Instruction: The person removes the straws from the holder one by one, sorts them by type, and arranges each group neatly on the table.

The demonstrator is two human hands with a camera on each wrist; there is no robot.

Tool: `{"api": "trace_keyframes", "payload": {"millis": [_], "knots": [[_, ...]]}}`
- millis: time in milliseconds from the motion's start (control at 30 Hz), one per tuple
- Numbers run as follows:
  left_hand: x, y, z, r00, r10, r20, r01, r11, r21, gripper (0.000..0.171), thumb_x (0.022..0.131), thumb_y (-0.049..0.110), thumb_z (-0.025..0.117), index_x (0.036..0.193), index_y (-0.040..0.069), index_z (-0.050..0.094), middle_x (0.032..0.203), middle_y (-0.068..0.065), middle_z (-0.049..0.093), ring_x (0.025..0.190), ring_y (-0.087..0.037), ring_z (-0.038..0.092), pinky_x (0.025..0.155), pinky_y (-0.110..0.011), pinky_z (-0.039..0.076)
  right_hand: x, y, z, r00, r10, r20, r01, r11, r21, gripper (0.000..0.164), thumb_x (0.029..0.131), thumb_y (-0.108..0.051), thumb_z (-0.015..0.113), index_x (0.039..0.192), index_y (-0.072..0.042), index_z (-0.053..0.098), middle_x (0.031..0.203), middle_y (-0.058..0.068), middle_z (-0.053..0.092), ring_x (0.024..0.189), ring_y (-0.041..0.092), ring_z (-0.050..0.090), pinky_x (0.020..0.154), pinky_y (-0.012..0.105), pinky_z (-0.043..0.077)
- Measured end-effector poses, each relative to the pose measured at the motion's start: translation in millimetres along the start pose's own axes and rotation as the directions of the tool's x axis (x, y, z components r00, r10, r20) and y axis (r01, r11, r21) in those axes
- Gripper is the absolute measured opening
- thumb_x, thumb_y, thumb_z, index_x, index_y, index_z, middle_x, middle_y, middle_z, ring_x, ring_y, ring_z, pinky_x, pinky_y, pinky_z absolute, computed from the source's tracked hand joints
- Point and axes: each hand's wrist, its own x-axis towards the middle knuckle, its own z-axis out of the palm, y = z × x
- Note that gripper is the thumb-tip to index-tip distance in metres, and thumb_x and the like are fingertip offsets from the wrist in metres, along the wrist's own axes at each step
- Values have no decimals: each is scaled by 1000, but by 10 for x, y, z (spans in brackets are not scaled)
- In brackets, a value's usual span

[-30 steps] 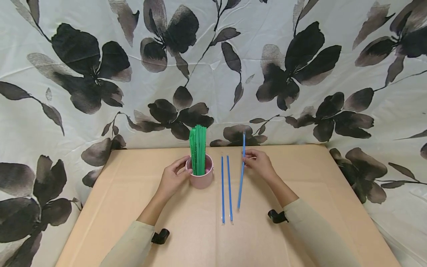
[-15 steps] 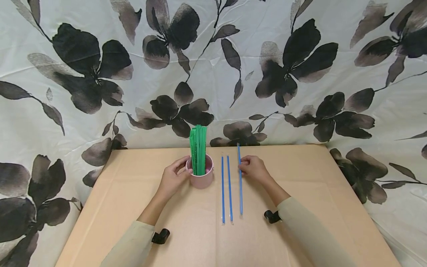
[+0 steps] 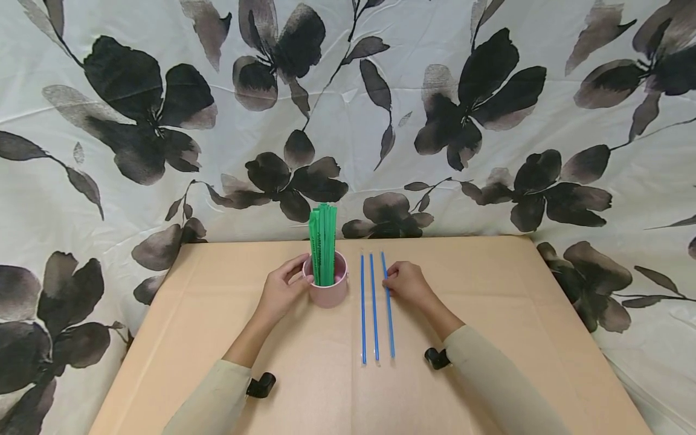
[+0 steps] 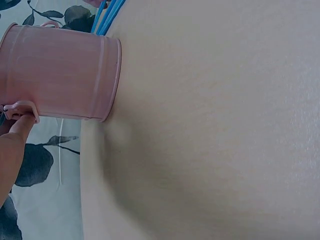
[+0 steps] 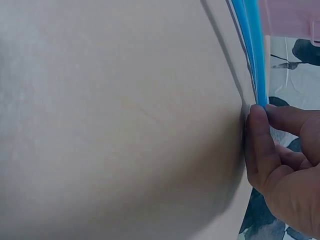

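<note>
We see a thin blue stick (image 3: 390, 326) on the right side of a row of three, near the middle of the tan table (image 3: 435, 399). The right hand (image 3: 408, 283) pinches it between thumb and fingers, a bit toward its far end. We can't tell if this stick touches the table. Just to its left, two more blue sticks (image 3: 375, 320) lie side by side with a small gap between them, pointing from near to far. Left of those, we see a pink cup (image 3: 328, 297) standing upright. The left hand (image 3: 283, 290) holds the cup at its left side, and from the left wrist we see a finger at its little handle (image 4: 22, 106). Tall green strips (image 3: 323, 241) stand in the cup and stick out over the top. Both arms have pale sleeves (image 3: 209, 399), and we see a small black thing (image 3: 261, 385) at each wrist. Behind the table hangs a white cloth (image 3: 370, 139) with big dark flowers and leaves.
</note>
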Motion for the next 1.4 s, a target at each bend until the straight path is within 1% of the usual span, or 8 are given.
{"api": "trace_keyframes", "payload": {"millis": [200, 300, 400, 500, 600, 767, 1100, 1400], "knots": [[15, 19, -25, 1000, -5, 2, 5, 1000, 3, 55, 94, -1, 71, 146, -7, 52, 152, -24, 51, 143, -39, 47, 109, -26, 50, 5, -41, 45, 1000, 9, -20, -10, 998, -55, 19, 90, -7, 77, 102, 4, 68, 78, 7, 68, 59, 12, 63, 54, 21, 56], [29, 22, -33, 1000, -6, 3, 6, 1000, -5, 55, 94, -2, 71, 145, -7, 52, 152, -24, 51, 143, -39, 48, 108, -24, 51, 13, -70, 63, 999, -1, -42, -3, 994, -107, 18, 89, -6, 77, 99, 4, 66, 77, 7, 66, 60, 13, 60, 54, 21, 52], [41, 25, -43, 1000, -4, 4, 4, 1000, 5, 55, 94, -1, 72, 145, -7, 53, 151, -24, 52, 143, -40, 48, 111, -32, 50, 29, -83, 91, 998, -10, -56, 1, 987, -158, 19, 88, -6, 78, 99, 3, 65, 76, 6, 64, 63, 14, 58, 55, 21, 48], [63, 17, -24, 1000, 0, -11, 1, 1000, 24, 55, 94, 0, 72, 145, -6, 54, 151, -23, 53, 142, -40, 49, 114, -43, 47, 81, -69, 94, 998, -17, -55, 7, 984, -176, 21, 88, -8, 79, 99, 3, 65, 77, 6, 63, 64, 15, 57, 55, 22, 47], [83, 10, -7, 1000, 3, -23, -2, 999, 37, 54, 94, 0, 72, 145, -5, 54, 150, -23, 54, 142, -40, 50, 114, -47, 46, 115, -61, 88, 999, -16, -49, 8, 987, -162, 22, 88, -8, 79, 101, 3, 65, 76, 6, 63, 63, 14, 58, 55, 22, 47], [123, 4, 26, 1000, -2, -31, 3, 999, 38, 55, 94, 1, 72, 145, -5, 54, 151, -22, 53, 142, -40, 49, 114, -45, 46, 149, -33, 63, 999, -25, -45, 19, 991, -129, 23, 89, -7, 78, 104, 3, 64, 73, 5, 62, 59, 14, 58, 55, 21, 47], [186, -15, 76, 998, 7, -58, -4, 999, 43, 55, 94, -1, 72, 145, -7, 54, 151, -24, 53, 141, -40, 50, 114, -41, 47, 239, 30, 41, 995, -80, -60, 72, 989, -127, 24, 89, -9, 80, 106, 3, 67, 77, 5, 64, 63, 13, 59, 58, 21, 51], [208, -29, 92, 998, 16, -69, -13, 999, 41, 55, 93, -1, 72, 145, -7, 54, 151, -24, 53, 141, -40, 50, 113, -39, 48, 286, 45, 3, 993, -104, -59, 95, 985, -144, 24, 88, -12, 81, 102, 2, 68, 77, 4, 65, 64, 13, 58, 58, 22, 49]]}}
